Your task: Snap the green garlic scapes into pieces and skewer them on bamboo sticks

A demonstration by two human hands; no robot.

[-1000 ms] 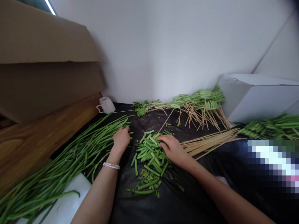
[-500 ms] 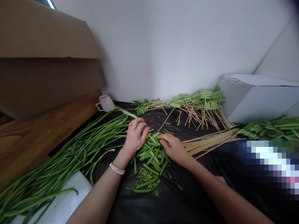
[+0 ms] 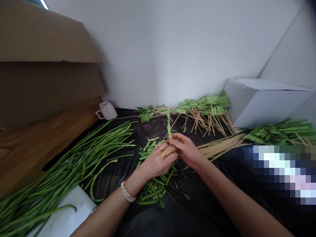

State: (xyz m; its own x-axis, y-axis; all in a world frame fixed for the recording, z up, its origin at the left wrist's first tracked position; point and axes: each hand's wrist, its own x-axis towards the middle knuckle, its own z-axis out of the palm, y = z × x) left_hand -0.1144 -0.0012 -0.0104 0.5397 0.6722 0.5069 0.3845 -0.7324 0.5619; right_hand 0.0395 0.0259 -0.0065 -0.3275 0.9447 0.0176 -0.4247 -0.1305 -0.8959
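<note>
My left hand [image 3: 161, 158], with rings and a beaded bracelet, meets my right hand [image 3: 186, 148] above a pile of cut green pieces [image 3: 154, 191]. Between their fingertips a long green bean [image 3: 169, 123] stands nearly upright. Its lower end is hidden by the fingers. The right thumb and fingers pinch the bean, while the left fingers are curled closed round its lower part. Uncut long beans [image 3: 103, 144] lie in a loose bundle to the left. To the right is a bunch of thin wooden skewers [image 3: 222, 146].
Skewered rows of cut beans [image 3: 207, 102] lie along the wall, and more skewered beans [image 3: 278, 133] are at the right. A white mug [image 3: 107, 111] stands back left near a cardboard box [image 3: 49, 79]. A white box [image 3: 269, 105] is at right. Black plastic sheeting [image 3: 138, 222] covers the surface.
My left hand has moved right and brought the bean to my right hand. The bean has swung from slanting left to nearly upright, and both hands now close on it.
</note>
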